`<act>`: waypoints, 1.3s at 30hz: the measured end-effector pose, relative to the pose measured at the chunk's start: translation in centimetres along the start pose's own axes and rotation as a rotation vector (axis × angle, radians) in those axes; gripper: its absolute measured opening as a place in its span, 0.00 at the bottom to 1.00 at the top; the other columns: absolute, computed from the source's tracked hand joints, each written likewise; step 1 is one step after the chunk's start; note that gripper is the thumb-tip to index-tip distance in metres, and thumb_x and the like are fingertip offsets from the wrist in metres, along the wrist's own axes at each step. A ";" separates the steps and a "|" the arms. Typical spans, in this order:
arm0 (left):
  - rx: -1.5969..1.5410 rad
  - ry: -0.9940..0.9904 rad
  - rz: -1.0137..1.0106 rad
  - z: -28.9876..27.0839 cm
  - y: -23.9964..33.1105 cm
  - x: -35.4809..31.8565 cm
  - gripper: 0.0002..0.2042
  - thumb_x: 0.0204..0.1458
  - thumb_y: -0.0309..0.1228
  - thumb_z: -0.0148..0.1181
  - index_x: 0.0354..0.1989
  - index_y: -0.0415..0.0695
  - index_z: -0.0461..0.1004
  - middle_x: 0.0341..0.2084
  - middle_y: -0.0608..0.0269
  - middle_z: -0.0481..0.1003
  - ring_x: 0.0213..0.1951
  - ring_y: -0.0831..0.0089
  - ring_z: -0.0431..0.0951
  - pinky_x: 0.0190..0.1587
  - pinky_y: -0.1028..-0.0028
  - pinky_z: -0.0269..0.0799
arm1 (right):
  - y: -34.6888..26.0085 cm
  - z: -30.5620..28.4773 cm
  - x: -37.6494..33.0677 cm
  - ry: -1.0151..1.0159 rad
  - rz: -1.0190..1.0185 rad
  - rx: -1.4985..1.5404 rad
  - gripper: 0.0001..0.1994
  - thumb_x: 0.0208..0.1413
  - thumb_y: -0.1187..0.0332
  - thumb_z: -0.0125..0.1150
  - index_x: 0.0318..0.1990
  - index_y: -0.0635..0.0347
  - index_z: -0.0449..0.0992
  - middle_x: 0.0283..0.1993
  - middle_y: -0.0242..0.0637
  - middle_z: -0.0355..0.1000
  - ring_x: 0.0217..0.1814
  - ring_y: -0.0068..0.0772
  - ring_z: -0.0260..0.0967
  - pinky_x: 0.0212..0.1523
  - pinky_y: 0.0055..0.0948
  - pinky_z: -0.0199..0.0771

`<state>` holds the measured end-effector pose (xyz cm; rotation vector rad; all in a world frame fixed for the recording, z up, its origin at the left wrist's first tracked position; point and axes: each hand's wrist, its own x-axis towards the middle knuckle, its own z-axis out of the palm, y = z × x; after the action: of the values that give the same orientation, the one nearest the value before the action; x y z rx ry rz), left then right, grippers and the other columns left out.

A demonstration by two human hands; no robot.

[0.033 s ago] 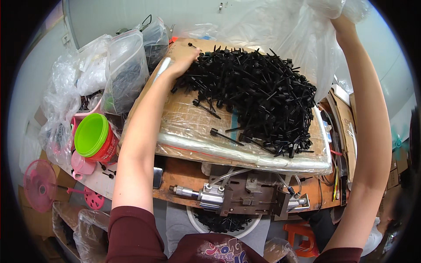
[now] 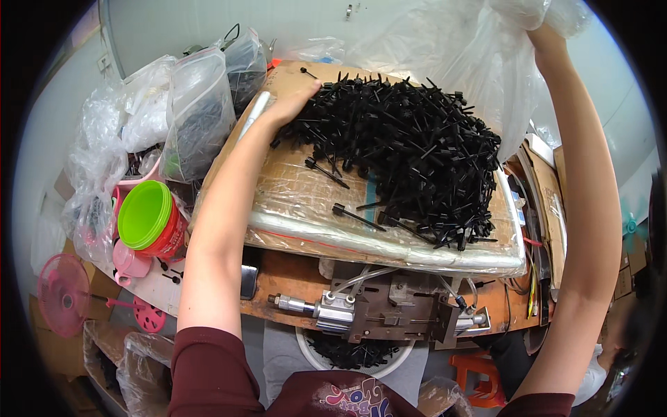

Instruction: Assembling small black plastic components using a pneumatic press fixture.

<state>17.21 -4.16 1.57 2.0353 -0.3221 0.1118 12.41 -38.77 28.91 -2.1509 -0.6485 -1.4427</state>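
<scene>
Resting flat and open, the left hand (image 2: pixel 295 103) touches the left edge of the black plastic pins (image 2: pixel 410 149) heaped mid-frame; the right hand (image 2: pixel 549 28), upper right, grips the clear bag (image 2: pixel 458 55) above them.

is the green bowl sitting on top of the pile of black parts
No, the green bowl sits left of the board, apart from the pile of black parts.

Short maroon sleeves (image 2: pixel 208 368), printed shirt front, 2 bare forearms
</scene>
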 end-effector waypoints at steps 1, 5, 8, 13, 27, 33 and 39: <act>0.002 -0.017 -0.020 0.0 0.3 -0.1 0.46 0.56 0.71 0.38 0.66 0.39 0.64 0.67 0.49 0.62 0.70 0.60 0.56 0.71 0.66 0.44 | 0.0 -0.3 0.3 0.012 -0.004 -0.001 0.20 0.58 0.66 0.61 0.57 0.61 0.73 0.60 0.42 0.69 0.63 0.39 0.63 0.64 0.35 0.61; 0.026 -0.077 -0.090 -0.5 2.1 -0.9 0.45 0.58 0.69 0.38 0.61 0.34 0.70 0.64 0.44 0.66 0.67 0.58 0.62 0.69 0.66 0.51 | 0.3 -2.3 0.8 0.054 0.002 -0.003 0.20 0.57 0.66 0.61 0.56 0.61 0.73 0.58 0.42 0.71 0.61 0.38 0.64 0.63 0.35 0.62; 0.080 -0.106 -0.070 -1.2 1.5 -0.5 0.44 0.57 0.70 0.37 0.59 0.38 0.72 0.66 0.48 0.63 0.68 0.60 0.61 0.70 0.66 0.48 | 0.1 -3.3 1.1 0.087 0.005 0.002 0.19 0.57 0.67 0.62 0.55 0.61 0.74 0.57 0.41 0.71 0.60 0.37 0.65 0.62 0.34 0.63; 0.236 0.380 0.340 -1.8 3.5 0.4 0.35 0.56 0.60 0.55 0.59 0.39 0.71 0.56 0.43 0.70 0.61 0.52 0.66 0.65 0.59 0.58 | -1.0 -4.2 1.6 0.124 0.011 0.028 0.18 0.56 0.67 0.62 0.54 0.61 0.75 0.54 0.40 0.73 0.58 0.37 0.67 0.61 0.34 0.64; 0.468 0.228 0.815 5.2 24.2 6.1 0.35 0.33 0.57 0.75 0.47 0.44 0.80 0.41 0.54 0.81 0.46 0.56 0.80 0.53 0.68 0.73 | -7.4 -6.6 -2.5 -0.092 -0.006 0.008 0.16 0.53 0.69 0.64 0.48 0.63 0.77 0.48 0.41 0.76 0.54 0.39 0.70 0.58 0.35 0.68; 0.442 0.263 0.270 1.0 21.4 2.5 0.37 0.34 0.60 0.74 0.47 0.43 0.80 0.43 0.50 0.81 0.49 0.55 0.79 0.57 0.64 0.70 | 3.8 -6.6 -2.6 0.156 -0.301 -0.451 0.14 0.54 0.72 0.59 0.49 0.64 0.77 0.50 0.48 0.75 0.56 0.48 0.69 0.60 0.41 0.65; 0.421 0.319 0.739 2.9 21.8 1.9 0.50 0.21 0.58 0.80 0.58 0.43 0.73 0.50 0.52 0.77 0.54 0.56 0.76 0.60 0.65 0.68 | 3.8 -7.2 -2.4 0.155 -0.284 -0.185 0.12 0.56 0.75 0.54 0.47 0.66 0.76 0.48 0.50 0.75 0.55 0.49 0.70 0.58 0.43 0.67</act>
<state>12.86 -16.59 19.25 2.1573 -0.8896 1.0194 8.81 -46.43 28.64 -2.1190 -0.8161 -1.8649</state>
